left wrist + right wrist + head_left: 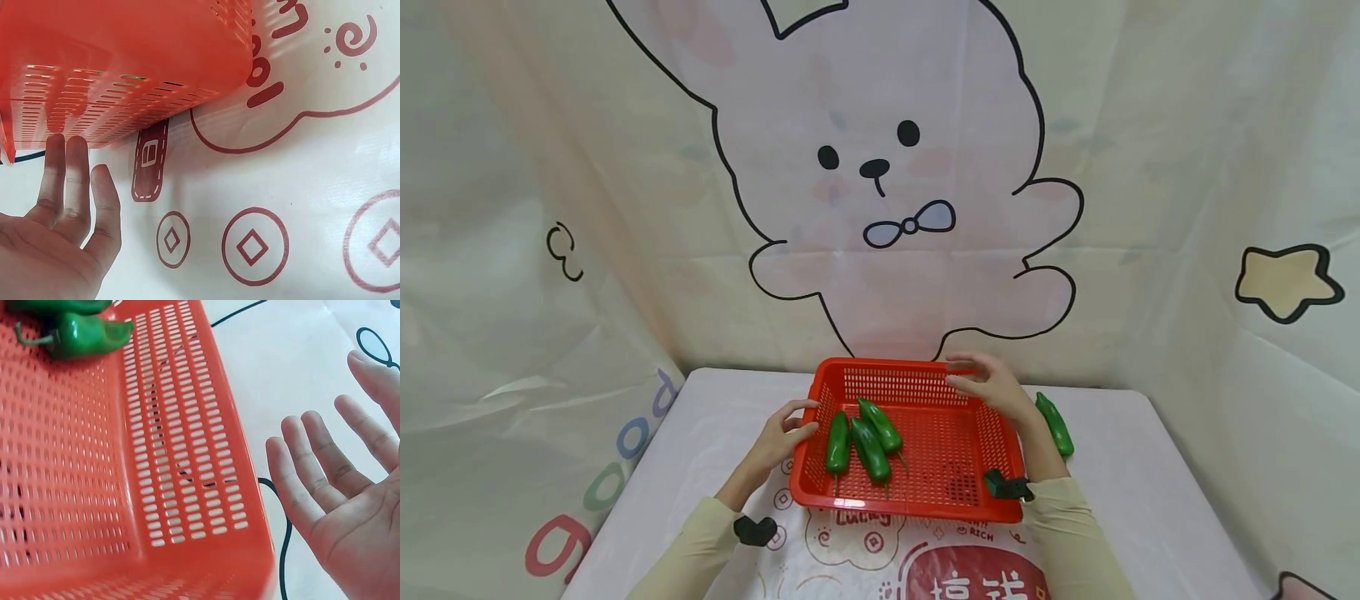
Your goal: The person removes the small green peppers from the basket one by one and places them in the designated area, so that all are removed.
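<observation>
A red plastic basket [925,492] with slotted walls stands on the table, and three green peppers [870,450] lie in its left half. My left hand [777,437] is at the basket's left side, its fairly straight fingertips right at the slotted wall [94,109] in the left wrist view. Over the back right corner in the head view is my right hand [992,390], fingers spread and holding nothing. The right wrist view has its palm [356,519] facing the camera beside the rim. A fourth pepper [1055,425] lies outside the basket, right of the right forearm.
A white tablecloth [1150,500] with red printed figures and writing covers the table. Behind the table hangs a pale cloth [880,283] with a cartoon animal, and similar cloths flank both sides. Dark straps [755,531] sit on both wrists.
</observation>
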### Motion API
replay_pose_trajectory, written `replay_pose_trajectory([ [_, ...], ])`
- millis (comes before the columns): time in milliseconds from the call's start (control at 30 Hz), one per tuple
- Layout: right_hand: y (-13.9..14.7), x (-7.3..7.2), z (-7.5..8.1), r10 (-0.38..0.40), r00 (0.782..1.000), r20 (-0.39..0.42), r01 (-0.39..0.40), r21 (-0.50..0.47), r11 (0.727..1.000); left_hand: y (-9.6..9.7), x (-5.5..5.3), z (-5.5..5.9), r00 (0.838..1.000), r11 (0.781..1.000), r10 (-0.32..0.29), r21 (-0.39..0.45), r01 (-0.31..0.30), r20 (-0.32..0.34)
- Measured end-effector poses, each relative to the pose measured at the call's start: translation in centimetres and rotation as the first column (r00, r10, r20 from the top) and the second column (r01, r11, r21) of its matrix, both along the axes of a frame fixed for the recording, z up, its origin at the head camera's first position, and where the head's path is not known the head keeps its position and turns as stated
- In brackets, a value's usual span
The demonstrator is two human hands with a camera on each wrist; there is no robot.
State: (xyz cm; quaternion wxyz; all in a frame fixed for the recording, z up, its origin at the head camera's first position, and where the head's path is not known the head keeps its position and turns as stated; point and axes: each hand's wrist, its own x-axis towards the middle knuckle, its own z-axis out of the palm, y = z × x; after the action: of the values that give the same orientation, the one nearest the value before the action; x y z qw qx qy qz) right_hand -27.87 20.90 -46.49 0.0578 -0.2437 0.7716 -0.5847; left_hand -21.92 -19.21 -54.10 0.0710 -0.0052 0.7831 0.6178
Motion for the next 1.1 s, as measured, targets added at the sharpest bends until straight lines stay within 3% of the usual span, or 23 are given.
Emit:
replay_pose_trajectory([
  [700,-4.3,-0.3,-2.1,-0.020,0.991,0.133,0.035,-0.112,0.993,-0.1,0.2,0.1,1.000,1.000,-0.013,0.004,0.013,-0.003],
  [900,-5.5,-0.4,-3.1,-0.047,0.985,0.167,0.061,-0.080,0.995,-0.1,0.0,-0.2,1.000,1.000,-0.020,0.013,0.020,0.001],
  [1100,-6.9,-0.6,-3.7,0.002,0.991,0.135,0.001,-0.023,1.000,-0.1,-0.1,-0.3,1.000,1.000,-0.018,0.016,0.018,-0.003],
])
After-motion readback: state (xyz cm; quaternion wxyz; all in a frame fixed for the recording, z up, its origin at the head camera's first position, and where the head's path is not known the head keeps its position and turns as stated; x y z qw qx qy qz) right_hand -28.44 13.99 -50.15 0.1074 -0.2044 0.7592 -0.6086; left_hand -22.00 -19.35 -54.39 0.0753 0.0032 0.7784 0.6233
